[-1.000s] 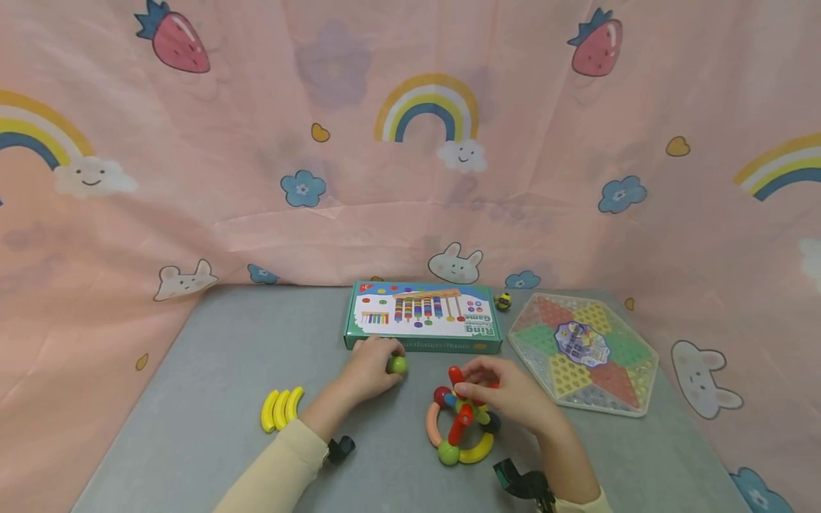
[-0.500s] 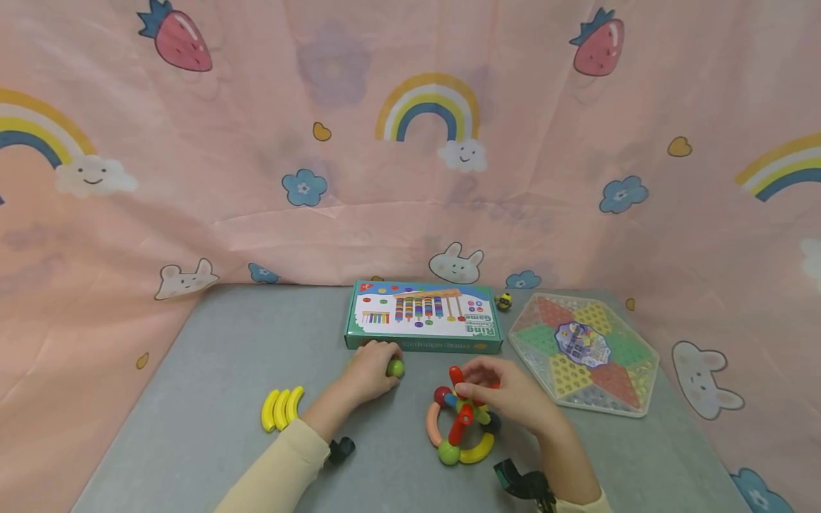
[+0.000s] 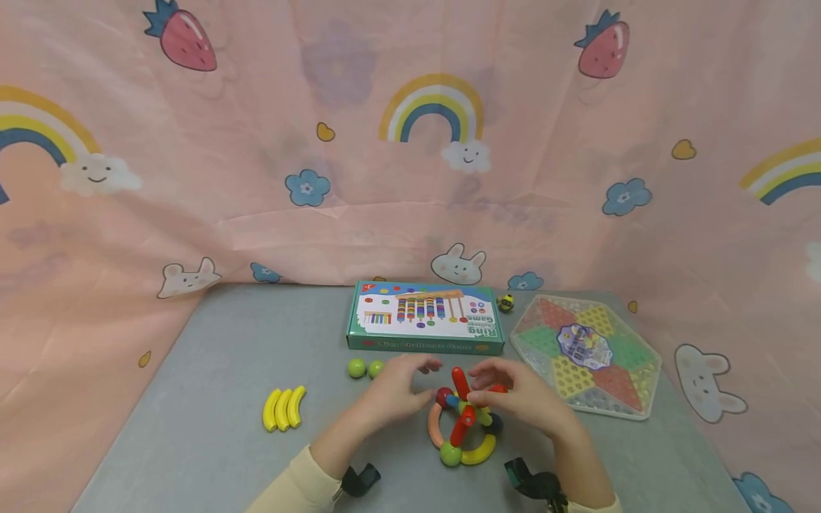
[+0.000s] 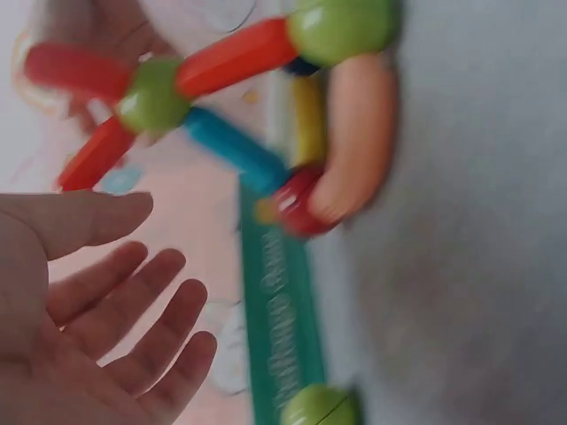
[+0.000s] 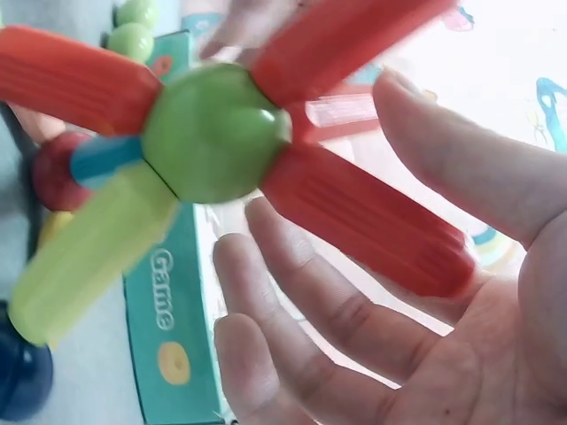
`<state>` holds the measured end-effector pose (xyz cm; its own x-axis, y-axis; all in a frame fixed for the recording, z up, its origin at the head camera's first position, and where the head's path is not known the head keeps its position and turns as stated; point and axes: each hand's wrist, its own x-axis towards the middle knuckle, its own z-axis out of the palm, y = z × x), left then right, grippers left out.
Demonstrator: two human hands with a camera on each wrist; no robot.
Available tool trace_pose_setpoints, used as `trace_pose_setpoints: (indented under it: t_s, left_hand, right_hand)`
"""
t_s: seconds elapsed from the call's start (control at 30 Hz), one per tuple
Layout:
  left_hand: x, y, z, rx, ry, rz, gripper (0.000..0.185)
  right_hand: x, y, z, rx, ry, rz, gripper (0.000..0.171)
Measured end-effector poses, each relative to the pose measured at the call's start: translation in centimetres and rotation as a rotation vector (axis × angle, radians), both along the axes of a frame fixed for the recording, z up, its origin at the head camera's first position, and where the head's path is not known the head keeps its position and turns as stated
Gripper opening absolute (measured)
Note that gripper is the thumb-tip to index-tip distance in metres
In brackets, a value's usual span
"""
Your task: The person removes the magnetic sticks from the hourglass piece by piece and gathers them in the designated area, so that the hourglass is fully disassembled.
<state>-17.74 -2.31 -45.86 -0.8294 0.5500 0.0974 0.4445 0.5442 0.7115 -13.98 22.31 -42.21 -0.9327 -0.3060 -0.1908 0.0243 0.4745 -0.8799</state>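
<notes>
Head view: your left hand sits just left of the rod-and-ball toy at table centre, fingers loose, gripping nothing. Your right hand is on the toy's right side at its upper red rods; whether it pinches one, cannot tell here. Two green balls lie on the grey table just left of the left hand, yellow arcs further left, game box behind, hexagonal board to the right.

Left wrist: left hand spread open, empty, near the toy but apart.

Right wrist: right hand with fingers straight, a red rod resting against them, thumb beside it; not wrapped.
</notes>
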Motion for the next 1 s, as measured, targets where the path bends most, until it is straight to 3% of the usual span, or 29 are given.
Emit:
trace_pose_setpoints:
  t_s: [0.13, 0.3, 0.6, 0.77, 1.0]
  left_hand:
    - [0.4, 1.1, -1.8, -0.019, -0.051, -0.084, 0.039]
    - [0.5, 2.1, -3.3, -0.035, -0.033, -0.16, 0.034]
    - [1.1, 2.0, -3.5, -0.071, 0.111, -0.04, 0.021]
    - [1.2, 1.1, -3.3, -0.052, 0.039, 0.019, 0.021]
    - [1.2, 0.7, -2.8, -0.034, -0.046, 0.014, 0.021]
  right_hand:
    - [0.2, 0.5, 0.3, 0.036, 0.001, -0.008, 0.047]
    - [0.3, 1.0, 0.5, 0.065, 0.012, -0.02, 0.045]
    - [0.1, 0.4, 0.2, 0.055, 0.06, 0.032, 0.032]
    - [-0.5, -0.8, -0.7, 0.083, 0.101, -0.011, 0.031]
    - [-0.7, -1.8, -1.2, 0.073, 0.059, -0.128, 0.034]
